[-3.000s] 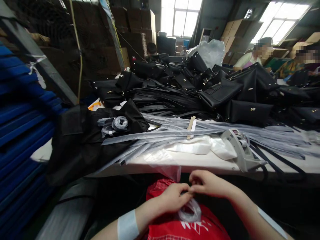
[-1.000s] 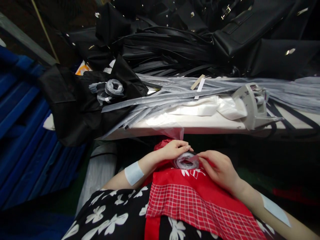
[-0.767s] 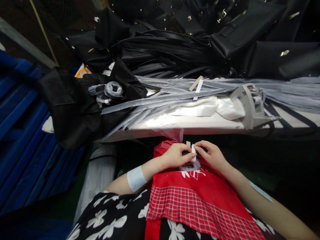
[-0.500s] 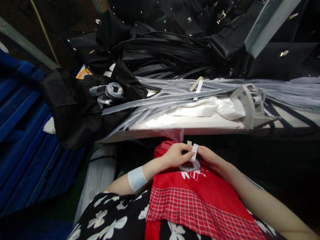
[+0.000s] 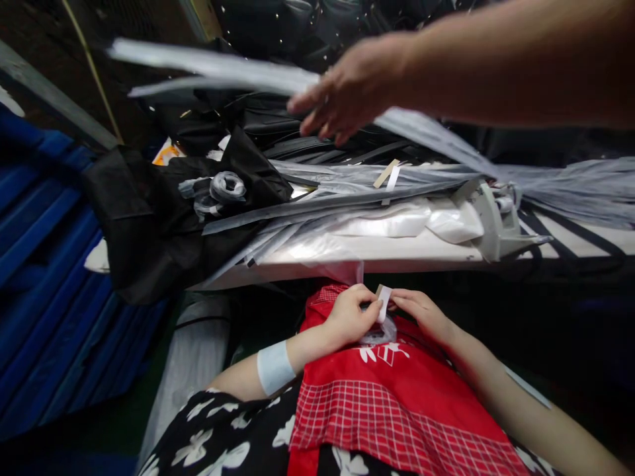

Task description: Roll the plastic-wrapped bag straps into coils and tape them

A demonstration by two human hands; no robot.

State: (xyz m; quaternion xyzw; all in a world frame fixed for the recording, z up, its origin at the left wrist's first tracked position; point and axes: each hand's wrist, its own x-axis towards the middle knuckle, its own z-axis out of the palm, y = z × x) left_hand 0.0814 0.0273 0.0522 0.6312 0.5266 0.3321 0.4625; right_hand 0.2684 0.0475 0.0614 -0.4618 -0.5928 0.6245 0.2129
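Observation:
Low in front of the red apron (image 5: 421,377), my left hand (image 5: 353,314) pinches a short white strip (image 5: 383,304), with a beige layer showing behind its top end. My right hand (image 5: 424,314) is closed, its fingertips at the strip's right edge; what they pinch is hidden. Just under the strip is a coil of clear plastic strap (image 5: 380,332), partly covered by my left fingers. On the bench ahead lie a loose beige strip (image 5: 385,173) and a loose white strip (image 5: 393,180).
Another person's hand (image 5: 352,86) reaches over the bench (image 5: 297,270) from the right, beside long clear plastic strips (image 5: 208,66). A grey tape dispenser (image 5: 491,221) stands at right. Wrapped coils (image 5: 228,186) lie on black material (image 5: 149,225). Blue crates (image 5: 54,277) rise at left.
Another person's arm has come in from the right across the top, and long plastic strips are now raised over the bench. My hands stay at the white strip with little movement.

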